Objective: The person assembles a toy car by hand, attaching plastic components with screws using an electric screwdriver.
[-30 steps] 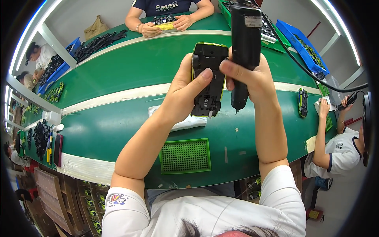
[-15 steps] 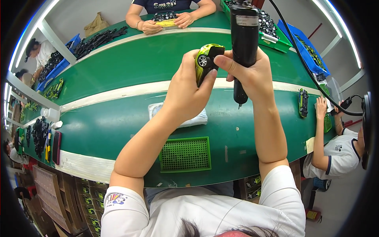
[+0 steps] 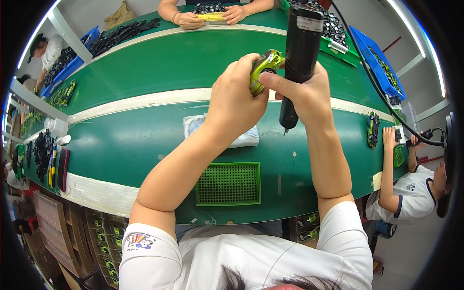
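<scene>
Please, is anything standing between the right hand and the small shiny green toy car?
Partly: the black cylindrical power screwdriver stands between the palm of the right hand and the shiny green toy car. The thumb reaches past it, over the car. Nothing visible separates the left hand from the car it holds.

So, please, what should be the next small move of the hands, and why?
Probably the left hand should lower the green toy car to the table: the car is held up in the air, and the black power screwdriver in the right hand points downward, clear of it.
</scene>
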Motion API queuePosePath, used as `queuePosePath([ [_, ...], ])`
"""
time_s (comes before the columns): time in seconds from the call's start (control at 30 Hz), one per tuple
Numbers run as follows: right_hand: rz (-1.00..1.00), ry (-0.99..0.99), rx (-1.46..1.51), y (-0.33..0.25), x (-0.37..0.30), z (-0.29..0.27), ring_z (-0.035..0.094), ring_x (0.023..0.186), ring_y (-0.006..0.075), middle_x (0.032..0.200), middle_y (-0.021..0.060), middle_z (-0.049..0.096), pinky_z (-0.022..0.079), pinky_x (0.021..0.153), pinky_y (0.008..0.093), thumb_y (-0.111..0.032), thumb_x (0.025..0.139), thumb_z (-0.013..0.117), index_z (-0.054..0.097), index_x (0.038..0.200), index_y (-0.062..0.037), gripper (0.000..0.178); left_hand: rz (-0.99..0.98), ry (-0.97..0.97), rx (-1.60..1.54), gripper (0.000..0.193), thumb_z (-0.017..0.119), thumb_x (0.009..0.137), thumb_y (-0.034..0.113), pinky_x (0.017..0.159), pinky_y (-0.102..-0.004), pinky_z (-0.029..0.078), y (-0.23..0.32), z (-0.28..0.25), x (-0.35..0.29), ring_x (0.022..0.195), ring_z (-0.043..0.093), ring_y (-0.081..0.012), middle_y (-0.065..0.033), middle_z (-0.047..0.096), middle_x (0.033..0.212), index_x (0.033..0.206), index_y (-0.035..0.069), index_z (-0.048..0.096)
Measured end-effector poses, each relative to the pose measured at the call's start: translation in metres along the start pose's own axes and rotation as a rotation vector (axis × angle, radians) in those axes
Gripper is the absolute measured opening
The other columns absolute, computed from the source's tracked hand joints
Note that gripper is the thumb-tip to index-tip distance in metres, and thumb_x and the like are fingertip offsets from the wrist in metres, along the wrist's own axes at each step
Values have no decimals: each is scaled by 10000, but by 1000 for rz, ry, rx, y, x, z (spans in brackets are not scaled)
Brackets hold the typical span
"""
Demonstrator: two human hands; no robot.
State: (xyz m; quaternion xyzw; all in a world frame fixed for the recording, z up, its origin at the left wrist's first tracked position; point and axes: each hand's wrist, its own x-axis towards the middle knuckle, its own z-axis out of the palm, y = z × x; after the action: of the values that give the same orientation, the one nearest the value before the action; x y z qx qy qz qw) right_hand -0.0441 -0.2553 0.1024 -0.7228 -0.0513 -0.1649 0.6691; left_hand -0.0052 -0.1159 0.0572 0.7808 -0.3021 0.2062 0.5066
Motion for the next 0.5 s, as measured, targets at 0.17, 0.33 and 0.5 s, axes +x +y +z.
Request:
queuePosePath([
  [0.17, -4, -32, 36, 2, 6, -7, 612, 656, 90, 814, 44, 666, 490, 566, 216, -71, 666, 876, 638, 890, -2, 333, 123, 69, 8, 510, 704, 727, 25, 792, -447, 506, 2, 1, 1, 916, 609, -398, -219, 612, 992, 1200, -45, 525],
  [0.33, -238, 37, -87, 4, 2, -3, 600, 619, 81, 755, 26, 660, 484, 553, 215, -70, 658, 874, 654, 906, -5, 338, 84, 70, 8, 480, 691, 753, 21, 803, -423, 510, 0, 3, 1, 935, 615, -384, -209, 623, 1030, 1205, -30, 541],
  [0.5, -170, 31, -49, 9, 2, 1, 595, 667, 55, 795, 15, 670, 473, 579, 198, -49, 662, 869, 671, 895, 5, 311, 111, 79, 10, 439, 682, 792, 27, 830, -395, 516, 2, 5, 0, 967, 628, -362, -196, 639, 1074, 1210, -18, 557],
])
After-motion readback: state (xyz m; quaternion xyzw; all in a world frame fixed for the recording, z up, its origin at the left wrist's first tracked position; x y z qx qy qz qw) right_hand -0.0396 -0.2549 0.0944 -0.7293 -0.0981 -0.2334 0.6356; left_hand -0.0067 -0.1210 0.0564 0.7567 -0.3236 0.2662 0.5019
